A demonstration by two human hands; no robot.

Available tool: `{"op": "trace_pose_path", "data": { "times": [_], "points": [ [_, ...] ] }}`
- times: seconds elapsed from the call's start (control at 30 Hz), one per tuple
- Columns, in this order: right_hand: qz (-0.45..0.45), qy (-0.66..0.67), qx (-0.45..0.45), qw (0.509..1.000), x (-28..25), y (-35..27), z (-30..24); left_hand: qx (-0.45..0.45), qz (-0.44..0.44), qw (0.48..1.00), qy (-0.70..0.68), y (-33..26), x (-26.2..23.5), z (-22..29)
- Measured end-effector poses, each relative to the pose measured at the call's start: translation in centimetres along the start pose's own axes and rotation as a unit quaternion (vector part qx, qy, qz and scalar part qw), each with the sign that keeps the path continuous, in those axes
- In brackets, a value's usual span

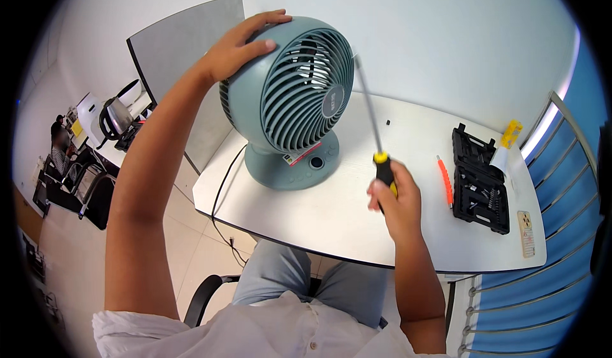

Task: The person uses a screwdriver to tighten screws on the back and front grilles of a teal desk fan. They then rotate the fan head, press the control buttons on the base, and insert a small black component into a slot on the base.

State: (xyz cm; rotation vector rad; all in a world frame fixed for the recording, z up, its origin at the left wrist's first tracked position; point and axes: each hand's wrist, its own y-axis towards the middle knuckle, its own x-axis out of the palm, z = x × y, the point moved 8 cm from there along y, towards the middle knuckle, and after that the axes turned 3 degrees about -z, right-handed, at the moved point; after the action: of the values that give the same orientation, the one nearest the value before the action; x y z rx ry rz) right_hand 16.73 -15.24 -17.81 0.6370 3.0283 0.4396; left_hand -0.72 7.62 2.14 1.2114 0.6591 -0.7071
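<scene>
Teal fan [290, 96] under left hand [239, 42], screwdriver [376, 131] apart

The round plastic desk fan [290, 96] is muted teal; the long screwdriver's handle [384, 170] is yellow and black; the open tool case [479, 179] is black; the table [357, 211] is pale white-grey.

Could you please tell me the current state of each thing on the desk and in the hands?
Desk fan: upright, left hand resting on top.
Screwdriver: gripped by right hand, shaft pointing up.
Black tool case: open, flat.
Orange screwdriver: lying loose.
Cable: hanging off the desk edge.
</scene>
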Motion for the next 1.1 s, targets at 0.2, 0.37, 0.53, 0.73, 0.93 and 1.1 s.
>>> {"op": "trace_pose_path", "data": {
  "times": [0.2, 0.37, 0.53, 0.73, 0.93, 1.1],
  "points": [
    [-0.023, -0.165, -0.042, 0.985, 1.2, -6.2, 0.8, -0.085, 0.064, 0.994, -0.020, 0.6, 0.1, 0.3],
    [-0.020, -0.300, -0.168, 0.939, 3.5, -7.5, -1.4, 0.062, -0.045, 0.985, -0.157, -0.3, -0.6, -3.3],
    [-0.025, -0.325, -0.198, 0.924, 4.7, -8.0, -2.3, -0.033, -0.023, 0.993, -0.111, -0.2, -0.1, -0.6],
    [-0.148, -0.184, -0.094, 0.967, 6.8, -7.4, -1.1, -0.004, -0.023, 0.998, -0.066, -0.5, -1.0, -0.3],
    [-0.187, -0.039, 0.010, 0.982, 7.8, -7.7, 0.5, 0.001, 0.001, 0.997, -0.072, -0.7, -0.7, 0.4],
    [-0.076, -0.143, -0.155, 0.975, 6.0, -8.8, -0.6, -0.008, 0.008, 0.995, -0.099, -0.4, -0.3, 0.0]
  ]
}}
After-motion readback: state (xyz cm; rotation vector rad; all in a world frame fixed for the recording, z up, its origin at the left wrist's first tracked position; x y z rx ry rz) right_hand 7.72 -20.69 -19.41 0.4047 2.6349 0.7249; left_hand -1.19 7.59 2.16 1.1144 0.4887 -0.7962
